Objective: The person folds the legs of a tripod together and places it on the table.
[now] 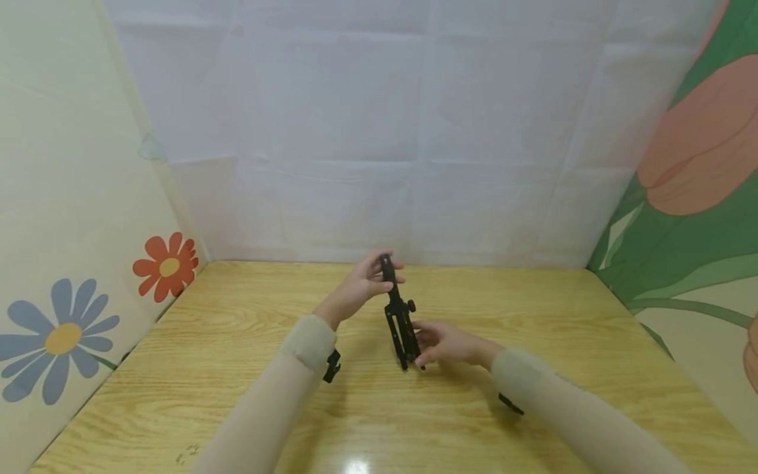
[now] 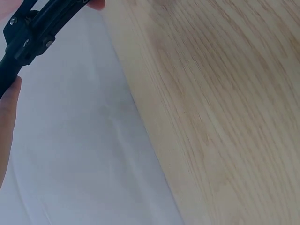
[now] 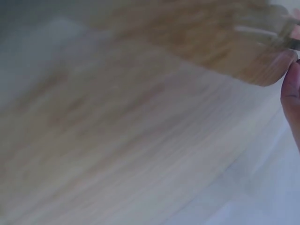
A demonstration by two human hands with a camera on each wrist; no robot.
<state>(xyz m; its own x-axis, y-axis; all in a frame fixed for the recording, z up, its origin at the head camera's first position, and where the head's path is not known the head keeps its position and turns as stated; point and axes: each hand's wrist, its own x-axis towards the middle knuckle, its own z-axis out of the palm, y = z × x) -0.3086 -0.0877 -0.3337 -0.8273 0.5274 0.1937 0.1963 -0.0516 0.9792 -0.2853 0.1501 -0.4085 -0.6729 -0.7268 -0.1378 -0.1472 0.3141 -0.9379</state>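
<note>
A small black tripod (image 1: 401, 322), its legs folded almost together, stands slanted over the table in the head view, with a round knob on one side. My left hand (image 1: 360, 283) grips its upper column between thumb and fingers. My right hand (image 1: 447, 343) pinches the lower part of the legs from the right, thumb near the feet. In the left wrist view, a jointed part of the tripod (image 2: 35, 35) crosses the upper left corner beside a finger. The right wrist view is blurred; my right thumb (image 3: 291, 89) shows at its right edge.
The wood-grain table (image 1: 249, 303) reaches back to a white cloth backdrop (image 1: 355, 164). Panels with painted flowers (image 1: 63, 338) stand along the left and right sides. Dark straps with small black clips (image 1: 332, 366) hang under both wrists.
</note>
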